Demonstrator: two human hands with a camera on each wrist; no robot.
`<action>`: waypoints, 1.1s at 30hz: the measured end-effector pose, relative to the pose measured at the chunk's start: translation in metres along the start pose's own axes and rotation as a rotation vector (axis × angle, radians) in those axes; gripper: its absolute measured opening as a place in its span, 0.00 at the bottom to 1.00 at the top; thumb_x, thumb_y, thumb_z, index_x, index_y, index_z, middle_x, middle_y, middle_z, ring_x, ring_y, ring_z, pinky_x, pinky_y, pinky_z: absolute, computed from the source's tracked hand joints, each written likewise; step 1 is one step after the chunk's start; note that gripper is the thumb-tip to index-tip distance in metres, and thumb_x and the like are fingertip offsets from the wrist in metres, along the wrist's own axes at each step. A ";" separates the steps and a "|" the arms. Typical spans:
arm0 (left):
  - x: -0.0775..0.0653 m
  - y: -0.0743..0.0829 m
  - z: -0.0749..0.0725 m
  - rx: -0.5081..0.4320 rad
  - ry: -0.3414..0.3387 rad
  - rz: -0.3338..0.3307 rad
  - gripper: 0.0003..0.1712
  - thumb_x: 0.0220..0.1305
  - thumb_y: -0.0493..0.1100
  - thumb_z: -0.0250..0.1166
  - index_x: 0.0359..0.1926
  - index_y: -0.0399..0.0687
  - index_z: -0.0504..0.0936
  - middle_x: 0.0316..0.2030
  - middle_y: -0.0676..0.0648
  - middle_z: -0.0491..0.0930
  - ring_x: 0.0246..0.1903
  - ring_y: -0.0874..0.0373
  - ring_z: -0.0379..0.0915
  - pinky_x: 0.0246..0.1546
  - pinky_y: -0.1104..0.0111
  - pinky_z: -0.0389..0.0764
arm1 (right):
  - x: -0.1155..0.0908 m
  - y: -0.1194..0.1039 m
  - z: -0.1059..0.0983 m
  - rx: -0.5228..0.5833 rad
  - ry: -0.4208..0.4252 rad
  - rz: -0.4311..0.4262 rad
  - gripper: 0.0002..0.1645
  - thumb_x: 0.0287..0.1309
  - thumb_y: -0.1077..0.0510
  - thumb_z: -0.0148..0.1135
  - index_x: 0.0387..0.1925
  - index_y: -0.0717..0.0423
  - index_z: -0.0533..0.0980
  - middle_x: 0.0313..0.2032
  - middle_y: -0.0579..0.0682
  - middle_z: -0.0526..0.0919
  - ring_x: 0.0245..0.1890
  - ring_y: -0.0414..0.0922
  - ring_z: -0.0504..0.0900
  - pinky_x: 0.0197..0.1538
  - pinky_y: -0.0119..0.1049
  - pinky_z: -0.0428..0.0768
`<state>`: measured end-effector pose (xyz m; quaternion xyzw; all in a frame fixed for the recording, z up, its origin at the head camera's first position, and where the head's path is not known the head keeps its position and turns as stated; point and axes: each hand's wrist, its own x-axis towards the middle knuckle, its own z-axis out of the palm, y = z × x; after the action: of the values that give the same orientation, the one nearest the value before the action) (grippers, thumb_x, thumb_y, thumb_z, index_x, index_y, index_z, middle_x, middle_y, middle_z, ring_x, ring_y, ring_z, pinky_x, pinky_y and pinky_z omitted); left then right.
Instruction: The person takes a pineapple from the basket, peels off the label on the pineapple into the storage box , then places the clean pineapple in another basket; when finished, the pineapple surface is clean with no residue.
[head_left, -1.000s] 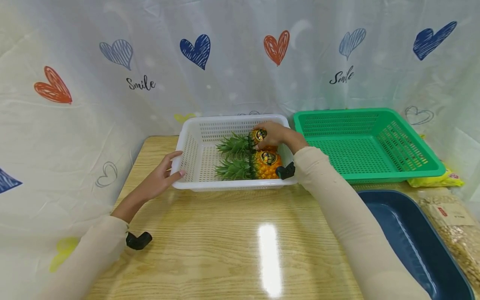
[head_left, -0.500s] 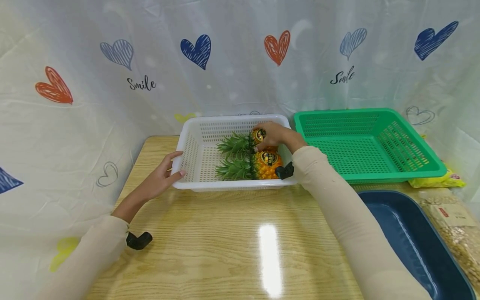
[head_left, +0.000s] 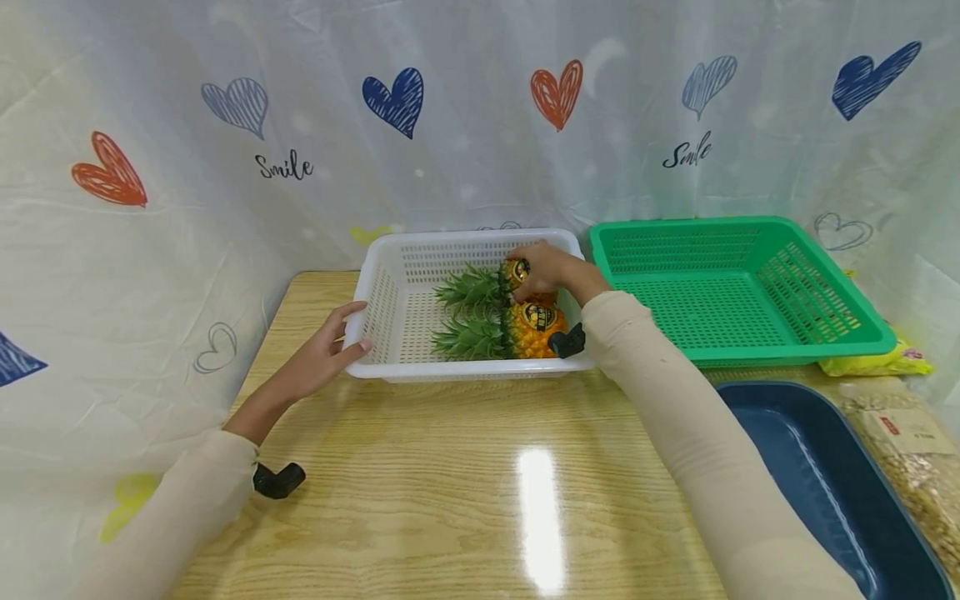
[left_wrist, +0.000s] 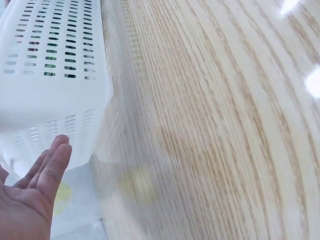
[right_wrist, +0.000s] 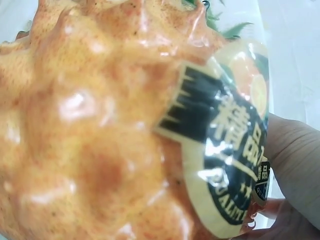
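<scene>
In the head view, two pineapples lie side by side in a white basket (head_left: 408,368), leaves pointing left. My right hand (head_left: 546,268) reaches in from above and grips the rear pineapple (head_left: 519,272), thumb near its leaf base and much of its body hidden beneath the hand. The front pineapple (head_left: 534,329), orange with a black label, fills most of the right wrist view. My left hand (head_left: 324,350) holds the basket's left end, thumb over the rim. In the left wrist view its fingers (left_wrist: 52,170) lie nearly straight beside the slotted outer wall.
A green basket (head_left: 780,352) stands right of the white one. Nearer are a dark blue tray (head_left: 795,467), a bag of grains (head_left: 907,442) and a yellow packet (head_left: 873,362). The wooden table (head_left: 420,483) meets a printed curtain (head_left: 480,167) behind and left.
Hands, pineapples and baskets stay practically in place; the right sleeve shifts very slightly left. The head view drifts a little.
</scene>
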<state>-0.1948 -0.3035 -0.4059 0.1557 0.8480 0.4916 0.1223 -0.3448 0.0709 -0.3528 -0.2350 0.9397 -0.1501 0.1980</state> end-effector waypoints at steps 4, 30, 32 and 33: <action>0.000 0.000 -0.001 0.000 0.000 -0.001 0.40 0.79 0.47 0.52 0.80 0.50 0.39 0.71 0.28 0.59 0.64 0.29 0.68 0.51 0.51 0.81 | 0.001 -0.001 0.000 0.014 -0.005 0.014 0.49 0.58 0.47 0.71 0.76 0.50 0.59 0.76 0.62 0.54 0.76 0.62 0.51 0.68 0.57 0.68; 0.002 0.000 -0.001 0.017 -0.011 -0.005 0.40 0.79 0.47 0.52 0.80 0.51 0.39 0.70 0.28 0.60 0.62 0.30 0.70 0.51 0.52 0.80 | -0.005 0.007 -0.004 0.005 0.048 -0.009 0.48 0.57 0.41 0.71 0.75 0.48 0.62 0.75 0.60 0.59 0.70 0.61 0.65 0.62 0.57 0.74; 0.001 -0.001 -0.001 0.017 -0.008 -0.005 0.40 0.79 0.47 0.52 0.80 0.51 0.39 0.70 0.28 0.59 0.62 0.30 0.70 0.51 0.53 0.81 | -0.007 0.005 -0.008 -0.007 0.061 -0.015 0.49 0.57 0.41 0.70 0.75 0.48 0.62 0.76 0.61 0.57 0.70 0.63 0.65 0.62 0.58 0.73; 0.001 -0.001 -0.001 0.015 -0.007 -0.006 0.40 0.79 0.47 0.52 0.80 0.51 0.39 0.70 0.28 0.59 0.62 0.31 0.70 0.51 0.53 0.81 | -0.008 0.005 -0.010 -0.011 0.069 -0.018 0.49 0.57 0.41 0.70 0.75 0.48 0.61 0.76 0.62 0.57 0.70 0.63 0.64 0.63 0.59 0.73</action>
<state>-0.1964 -0.3045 -0.4063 0.1558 0.8517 0.4843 0.1257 -0.3445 0.0809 -0.3432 -0.2391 0.9446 -0.1548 0.1630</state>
